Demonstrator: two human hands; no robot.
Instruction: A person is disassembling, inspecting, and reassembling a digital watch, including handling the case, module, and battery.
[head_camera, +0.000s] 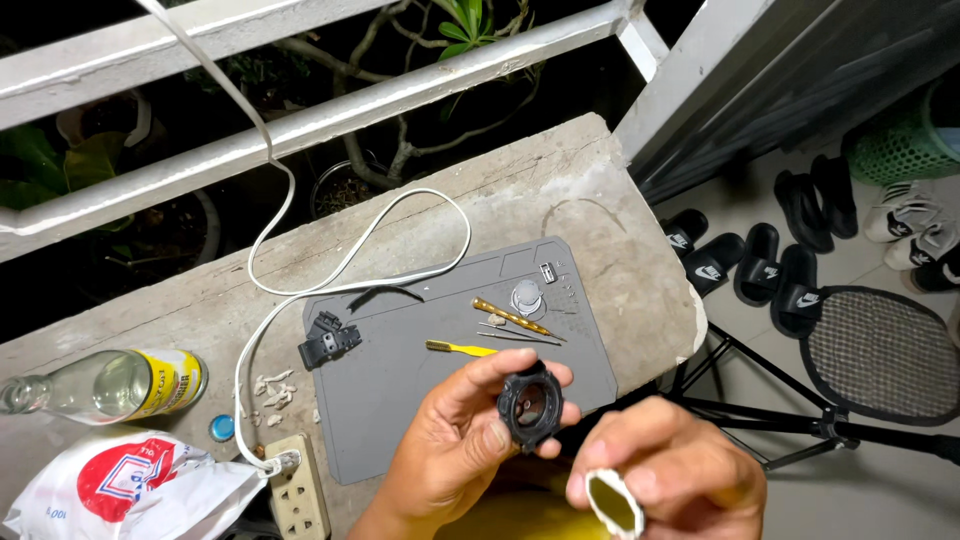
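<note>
From the head camera, your left hand (455, 445) comes up palm-inward over the grey work mat (400, 400), thumb and fingers pinching a black watch case (530, 405) by its rim, held just above the mat's near edge. Your right hand (665, 475), lower and closer to you, curls its fingers tight around a small white piece (612, 503).

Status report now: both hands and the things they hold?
Left hand pinches black round watch case. Right hand grips small white-rimmed piece. Grey work mat below, nothing blocking.
</note>
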